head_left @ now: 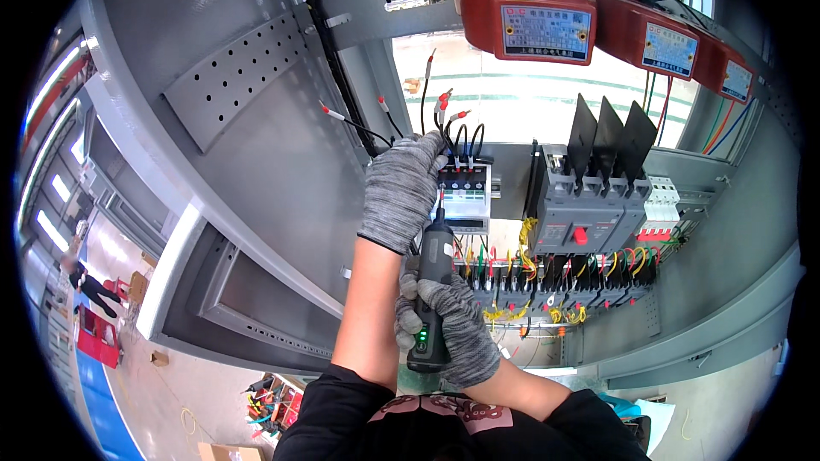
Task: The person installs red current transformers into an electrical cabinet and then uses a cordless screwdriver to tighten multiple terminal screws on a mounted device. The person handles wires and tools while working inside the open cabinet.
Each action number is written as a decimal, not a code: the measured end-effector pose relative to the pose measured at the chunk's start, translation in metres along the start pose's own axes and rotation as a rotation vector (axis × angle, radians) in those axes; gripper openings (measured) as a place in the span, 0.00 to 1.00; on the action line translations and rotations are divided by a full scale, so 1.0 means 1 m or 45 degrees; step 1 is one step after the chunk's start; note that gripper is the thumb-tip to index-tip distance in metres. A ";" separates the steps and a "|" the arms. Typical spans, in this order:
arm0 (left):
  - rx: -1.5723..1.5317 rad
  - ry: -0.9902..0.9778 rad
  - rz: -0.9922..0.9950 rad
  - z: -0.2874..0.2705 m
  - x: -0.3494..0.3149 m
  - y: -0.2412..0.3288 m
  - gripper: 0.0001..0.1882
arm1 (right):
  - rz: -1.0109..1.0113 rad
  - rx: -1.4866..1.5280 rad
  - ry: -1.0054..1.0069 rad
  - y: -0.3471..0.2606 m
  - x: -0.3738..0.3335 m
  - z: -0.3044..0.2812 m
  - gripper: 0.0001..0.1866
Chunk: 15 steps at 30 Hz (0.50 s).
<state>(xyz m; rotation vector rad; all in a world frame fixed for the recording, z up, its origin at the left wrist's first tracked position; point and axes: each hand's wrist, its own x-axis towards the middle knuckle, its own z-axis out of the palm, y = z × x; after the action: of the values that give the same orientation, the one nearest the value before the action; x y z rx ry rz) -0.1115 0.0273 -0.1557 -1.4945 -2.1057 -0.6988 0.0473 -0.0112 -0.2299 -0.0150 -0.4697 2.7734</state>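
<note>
My right hand, in a grey knit glove, is wrapped round a dark cordless screwdriver with green lights near its lower end. Its bit points up at the terminals of a small white-and-black rail-mounted module. Beside that module's upper left corner, my gloved left hand is closed on black wires at its fingertips, which are partly hidden. Several loose black wires with red-tipped ends fan out above it. Other short black wires loop into the module's top terminals.
A grey circuit breaker with black upright barriers stands right of the module, beside a small white breaker. Red current transformers hang from the upper beam. Below runs a row of wired black devices. The grey cabinet frame curves along the left.
</note>
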 end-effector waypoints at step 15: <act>-0.203 0.041 -0.134 0.008 -0.003 -0.009 0.15 | -0.108 -0.294 0.097 -0.003 0.010 0.000 0.13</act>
<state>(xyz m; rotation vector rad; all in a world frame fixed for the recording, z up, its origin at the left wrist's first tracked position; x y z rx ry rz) -0.1197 0.0273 -0.1649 -1.4513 -2.1602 -0.9433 0.0383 -0.0051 -0.2281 -0.1501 -0.7491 2.6110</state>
